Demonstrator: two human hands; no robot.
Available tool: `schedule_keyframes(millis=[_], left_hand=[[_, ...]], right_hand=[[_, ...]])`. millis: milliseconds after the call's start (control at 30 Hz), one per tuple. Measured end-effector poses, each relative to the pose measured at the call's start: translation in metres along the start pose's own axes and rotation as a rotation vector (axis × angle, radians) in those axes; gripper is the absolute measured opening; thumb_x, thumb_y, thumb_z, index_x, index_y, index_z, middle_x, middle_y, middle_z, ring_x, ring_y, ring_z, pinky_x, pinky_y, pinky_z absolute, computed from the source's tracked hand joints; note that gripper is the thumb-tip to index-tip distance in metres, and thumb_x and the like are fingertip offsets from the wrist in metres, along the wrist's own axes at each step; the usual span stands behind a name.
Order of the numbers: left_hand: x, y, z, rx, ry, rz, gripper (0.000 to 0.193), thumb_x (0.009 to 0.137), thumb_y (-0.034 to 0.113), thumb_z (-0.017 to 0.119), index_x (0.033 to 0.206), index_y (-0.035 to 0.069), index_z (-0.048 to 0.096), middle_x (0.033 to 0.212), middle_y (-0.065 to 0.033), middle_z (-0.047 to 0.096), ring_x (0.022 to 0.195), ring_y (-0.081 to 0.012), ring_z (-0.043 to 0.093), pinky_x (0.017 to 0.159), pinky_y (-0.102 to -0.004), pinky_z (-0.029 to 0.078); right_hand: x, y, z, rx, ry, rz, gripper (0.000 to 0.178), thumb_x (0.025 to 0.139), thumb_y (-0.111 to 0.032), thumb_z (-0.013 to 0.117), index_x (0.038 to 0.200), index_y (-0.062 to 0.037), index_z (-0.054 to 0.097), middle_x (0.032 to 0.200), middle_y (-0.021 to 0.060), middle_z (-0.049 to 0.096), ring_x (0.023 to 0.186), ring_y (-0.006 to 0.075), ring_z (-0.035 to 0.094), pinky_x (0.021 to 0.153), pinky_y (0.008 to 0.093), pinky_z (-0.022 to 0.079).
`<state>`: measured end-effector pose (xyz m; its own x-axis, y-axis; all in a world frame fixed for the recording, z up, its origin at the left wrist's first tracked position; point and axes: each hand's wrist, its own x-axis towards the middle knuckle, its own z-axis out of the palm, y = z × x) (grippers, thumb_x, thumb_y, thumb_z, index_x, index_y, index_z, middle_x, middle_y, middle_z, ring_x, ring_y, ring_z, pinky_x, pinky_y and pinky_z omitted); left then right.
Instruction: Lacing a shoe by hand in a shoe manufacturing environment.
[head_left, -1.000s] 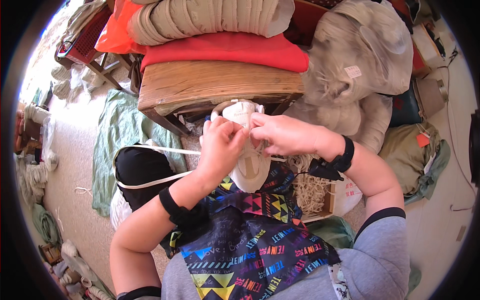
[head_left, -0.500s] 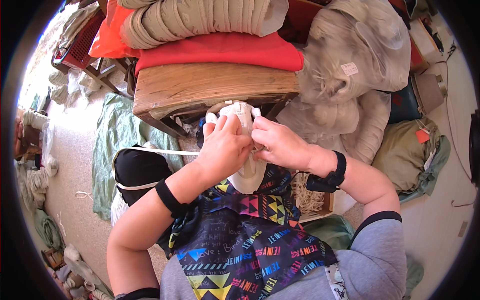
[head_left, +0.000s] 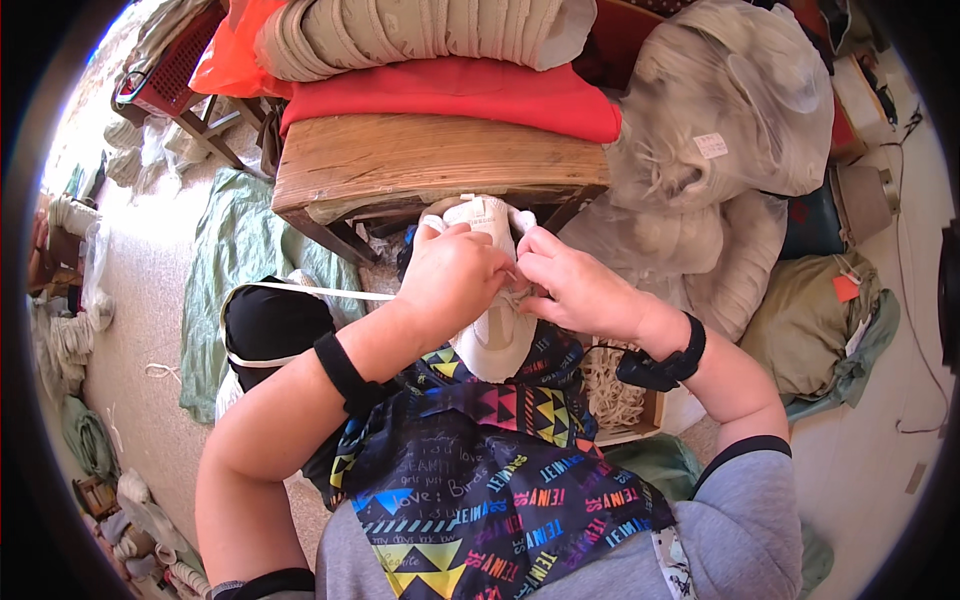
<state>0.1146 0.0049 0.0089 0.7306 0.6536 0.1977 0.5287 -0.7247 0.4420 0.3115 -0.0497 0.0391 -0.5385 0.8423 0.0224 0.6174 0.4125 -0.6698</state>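
Observation:
A white shoe upper (head_left: 492, 345) lies over my lap, its rounded toe toward me and its tongue (head_left: 476, 212) toward the wooden table. My left hand (head_left: 455, 270) is closed over the upper's left side, fingers bent across its middle. From the right, my right hand (head_left: 575, 280) pinches at the upper's front opening, its fingertips close to the left ones. Whatever thin thing may be between the right fingertips is hidden. A flat white strip (head_left: 340, 293) runs from around a black rounded thing (head_left: 275, 320) to my left forearm.
Just beyond my hands stands a wooden table (head_left: 430, 160) with folded red cloth (head_left: 450, 92) and a row of stacked beige uppers (head_left: 420, 35). Clear plastic bags (head_left: 720, 110) bulge at the right. A box of pale laces (head_left: 615, 395) sits beside my lap; green sheeting (head_left: 220, 300) covers floor at left.
Both hands stay at the shoe upper. My left fingers have bent lower over it, and the right hand has shifted slightly. The whole view has moved a little.

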Motion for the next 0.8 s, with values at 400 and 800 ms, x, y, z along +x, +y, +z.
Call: schedule_keyframes(millis=[400, 800], left_hand=[[-0.002, 0.004, -0.003, 0.027, -0.15, -0.012, 0.011, 0.083, 0.023, 0.063, 0.086, 0.019, 0.073, 0.084, -0.002, 0.065, 0.094, -0.0229, 0.06, 0.086, -0.0443, 0.037], [-0.013, -0.003, -0.001, -0.246, 0.253, -0.022, 0.013, 0.082, 0.017, 0.066, 0.088, 0.009, 0.074, 0.085, -0.0105, 0.064, 0.089, -0.0275, 0.06, 0.078, -0.0396, 0.047]], right_hand=[[-0.005, -0.005, 0.018, -0.322, 0.22, -0.093, 0.026, 0.073, -0.011, 0.072, 0.089, -0.003, 0.053, 0.097, 0.0113, 0.05, 0.087, 0.0317, 0.058, 0.072, 0.0411, 0.05], [0.008, -0.012, 0.028, -0.312, 0.08, 0.288, 0.018, 0.087, -0.019, 0.064, 0.091, -0.0017, 0.06, 0.098, 0.0151, 0.049, 0.082, 0.0335, 0.061, 0.069, 0.0432, 0.051]])
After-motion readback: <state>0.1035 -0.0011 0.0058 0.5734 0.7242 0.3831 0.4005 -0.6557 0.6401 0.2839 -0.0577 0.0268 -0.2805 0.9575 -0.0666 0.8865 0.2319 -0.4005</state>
